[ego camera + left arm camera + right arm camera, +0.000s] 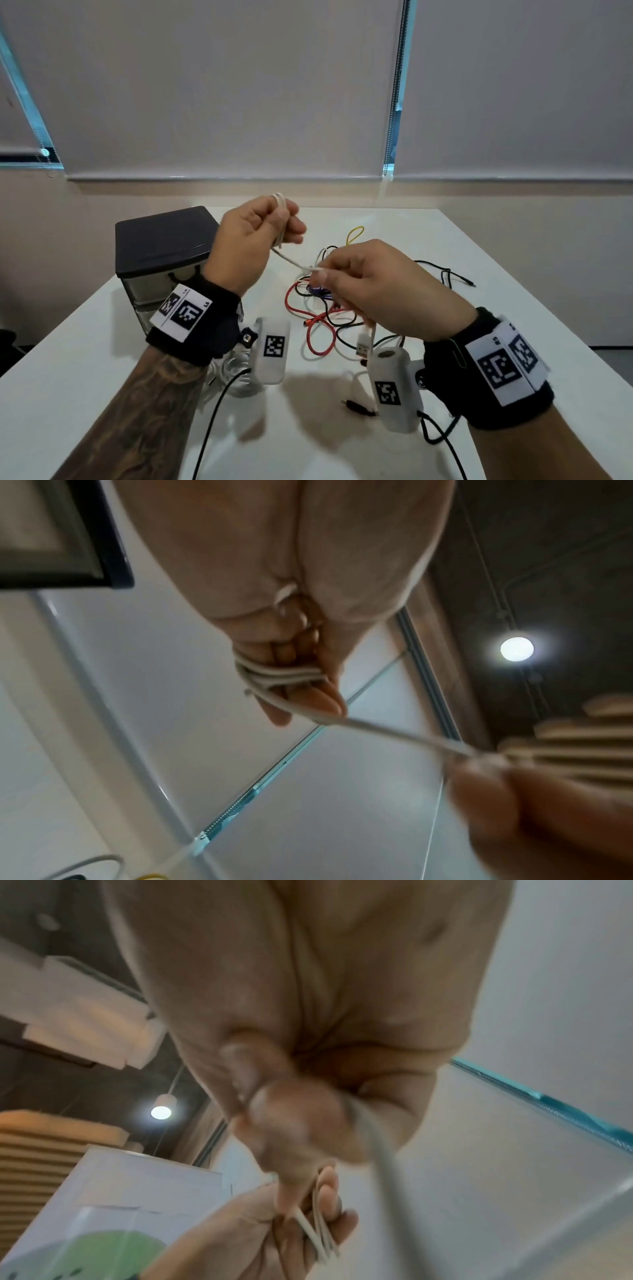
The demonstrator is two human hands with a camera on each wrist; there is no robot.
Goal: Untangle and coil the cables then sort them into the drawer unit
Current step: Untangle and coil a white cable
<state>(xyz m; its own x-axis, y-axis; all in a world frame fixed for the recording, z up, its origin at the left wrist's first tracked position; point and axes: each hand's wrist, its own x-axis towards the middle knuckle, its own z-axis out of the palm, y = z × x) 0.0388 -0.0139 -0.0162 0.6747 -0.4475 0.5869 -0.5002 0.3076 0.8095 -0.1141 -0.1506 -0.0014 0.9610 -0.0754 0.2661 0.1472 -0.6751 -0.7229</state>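
A white cable (291,259) runs taut between both hands above the table. My left hand (263,226) holds several turns of it wound round its fingers; in the left wrist view the white coil (274,676) wraps the fingertips. My right hand (342,274) pinches the same cable between thumb and forefinger, and the USB plug (364,346) of the cable hangs below the right hand. A tangle of red, black, yellow and white cables (322,308) lies on the white table (479,274) beneath the hands. The dark-topped drawer unit (161,246) stands at the left.
A coiled white cable (233,373) lies on the table under my left wrist. A small brown connector (356,407) lies near the front. A black cable end (462,279) trails right. Wrist camera housings (274,349) hang below both wrists. Closed blinds behind the table.
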